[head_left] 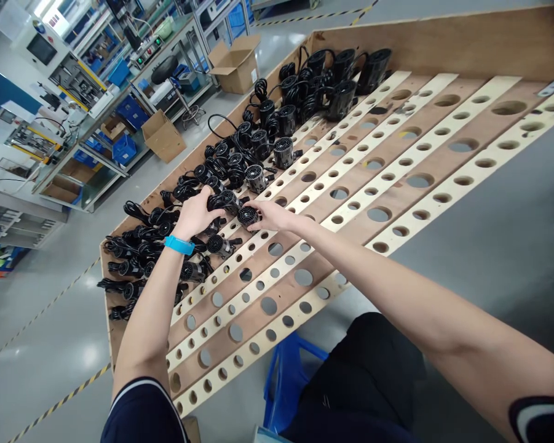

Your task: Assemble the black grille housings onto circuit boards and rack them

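A long wooden rack (pixel 396 178) with rows of round holes lies before me. Along its far side sit several black motor-like units with coiled cords (pixel 240 166). My left hand (pixel 194 212), with a blue wristband, is closed over a black unit and its cord among that row. My right hand (pixel 270 216) pinches the grilled round end of a black unit (pixel 248 215) lying on the rack beside my left hand.
A taller group of black units (pixel 345 74) stands at the rack's far end. Cardboard boxes (pixel 234 61) sit on the grey floor beyond it, near workbenches and blue bins (pixel 124 147). A blue stool (pixel 286 375) is under me. Yellow-black tape marks the floor.
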Demonstrator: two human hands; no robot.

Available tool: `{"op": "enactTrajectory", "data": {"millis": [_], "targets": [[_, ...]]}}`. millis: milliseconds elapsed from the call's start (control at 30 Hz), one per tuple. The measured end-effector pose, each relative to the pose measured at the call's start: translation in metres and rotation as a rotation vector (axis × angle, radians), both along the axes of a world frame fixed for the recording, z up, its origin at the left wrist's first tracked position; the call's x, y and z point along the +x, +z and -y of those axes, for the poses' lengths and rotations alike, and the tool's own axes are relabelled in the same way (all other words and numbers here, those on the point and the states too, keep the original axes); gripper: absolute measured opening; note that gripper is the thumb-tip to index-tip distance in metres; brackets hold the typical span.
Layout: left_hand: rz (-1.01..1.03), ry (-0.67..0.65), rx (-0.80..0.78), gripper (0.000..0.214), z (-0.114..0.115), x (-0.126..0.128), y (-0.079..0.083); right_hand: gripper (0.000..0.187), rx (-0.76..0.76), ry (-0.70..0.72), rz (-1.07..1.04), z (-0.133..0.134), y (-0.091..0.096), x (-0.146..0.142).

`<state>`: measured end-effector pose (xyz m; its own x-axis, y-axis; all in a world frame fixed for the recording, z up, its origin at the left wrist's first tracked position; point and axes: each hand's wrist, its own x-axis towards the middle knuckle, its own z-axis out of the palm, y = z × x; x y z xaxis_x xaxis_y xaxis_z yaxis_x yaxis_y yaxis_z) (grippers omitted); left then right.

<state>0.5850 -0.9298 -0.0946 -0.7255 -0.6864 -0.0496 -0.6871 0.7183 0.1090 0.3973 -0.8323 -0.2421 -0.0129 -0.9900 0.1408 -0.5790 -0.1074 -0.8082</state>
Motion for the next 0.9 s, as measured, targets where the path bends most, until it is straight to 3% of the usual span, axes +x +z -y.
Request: {"op": "enactTrajectory", "data": {"millis": [267,600,733,900], "targets": [[-0.189,0.058,0.252,0.037,0.003,0.016,-0.029,0.069,0.001,0.003,0.009,-0.002,-0.001,0.001],[-0.184,0.115,0.272,0.028,0.018,0.027,-0.072,0.066,-0.023,0.002,-0.001,-0.005,-0.001,0.002],[-0.119,0.143,0.279,0.03,0.016,0.023,-0.076,0.066,-0.033,0.002,0.002,-0.006,-0.001,0.001],[0.011,0.176,0.228,0.028,0.012,0.015,-0.069,0.069,-0.031,0.002,0.007,-0.007,-0.002,0.003]]}}
